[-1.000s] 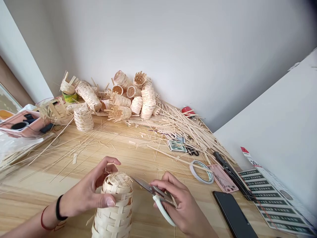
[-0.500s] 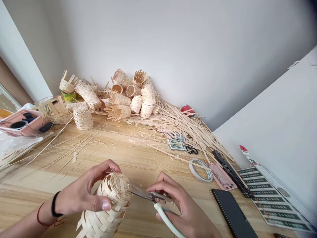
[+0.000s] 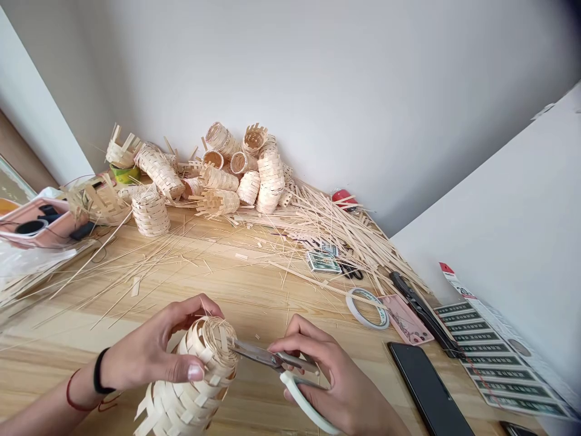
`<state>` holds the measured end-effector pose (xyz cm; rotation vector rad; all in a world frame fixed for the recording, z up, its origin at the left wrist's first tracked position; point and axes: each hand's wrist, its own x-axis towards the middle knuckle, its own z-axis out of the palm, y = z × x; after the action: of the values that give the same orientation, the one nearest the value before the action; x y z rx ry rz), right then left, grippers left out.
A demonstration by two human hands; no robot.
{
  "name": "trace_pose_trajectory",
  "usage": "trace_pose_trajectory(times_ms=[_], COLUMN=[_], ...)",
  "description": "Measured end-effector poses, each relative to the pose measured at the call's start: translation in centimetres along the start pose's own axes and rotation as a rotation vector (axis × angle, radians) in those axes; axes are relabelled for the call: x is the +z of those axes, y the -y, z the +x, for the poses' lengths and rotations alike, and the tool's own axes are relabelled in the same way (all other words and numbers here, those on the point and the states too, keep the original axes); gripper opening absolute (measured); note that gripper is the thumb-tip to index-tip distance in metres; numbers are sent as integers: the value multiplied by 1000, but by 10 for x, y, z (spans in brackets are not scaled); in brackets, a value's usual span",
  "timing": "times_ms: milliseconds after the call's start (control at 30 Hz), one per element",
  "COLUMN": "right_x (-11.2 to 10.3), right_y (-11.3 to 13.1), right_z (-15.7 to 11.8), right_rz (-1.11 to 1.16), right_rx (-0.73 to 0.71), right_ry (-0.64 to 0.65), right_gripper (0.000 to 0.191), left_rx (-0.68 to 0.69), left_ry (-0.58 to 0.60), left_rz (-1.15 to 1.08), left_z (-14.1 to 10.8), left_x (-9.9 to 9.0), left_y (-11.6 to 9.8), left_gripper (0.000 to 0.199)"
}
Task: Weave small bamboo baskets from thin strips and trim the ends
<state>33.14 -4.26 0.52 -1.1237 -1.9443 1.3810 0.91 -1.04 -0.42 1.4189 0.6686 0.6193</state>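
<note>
Pale wooden table point(image 3: 59, 357) meets a white wall point(image 3: 318, 91) in a corner, strewn with bamboo strips point(image 3: 336, 233) below a heap of woven baskets point(image 3: 222, 172). Near the front, the left hand point(image 3: 145, 357) curls its fingers around a tilted basket point(image 3: 190, 393); the right hand point(image 3: 327, 375) grips scissors point(image 3: 272, 358), blades at the basket's rim.

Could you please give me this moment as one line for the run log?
left hand: woven basket | right hand: scissors at rim
</note>
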Motion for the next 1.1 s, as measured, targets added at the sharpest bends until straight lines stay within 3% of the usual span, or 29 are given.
trace_pose_trajectory(times_ms=[300, 500, 600, 800, 1100], right_x=[0, 1, 2, 6, 8], right_y=[-3, -10, -9, 0, 1], right_z=[-1, 3, 4, 3, 3], right_rz=[-4, 139, 85, 19, 6], right_rx=[1, 20, 27, 30, 9], right_ry=[-11, -85, -96, -47, -3], right_gripper=[31, 25, 29, 38, 39], left_rx=[-4, 37, 44, 41, 4], left_ry=[28, 84, 85, 96, 100], left_rz=[-57, -124, -144, -203, -121], left_z=[0, -2, -2, -1, -2], left_x=[2, 3, 5, 10, 9], left_y=[0, 2, 2, 2, -3], left_gripper=[57, 60, 61, 64, 57])
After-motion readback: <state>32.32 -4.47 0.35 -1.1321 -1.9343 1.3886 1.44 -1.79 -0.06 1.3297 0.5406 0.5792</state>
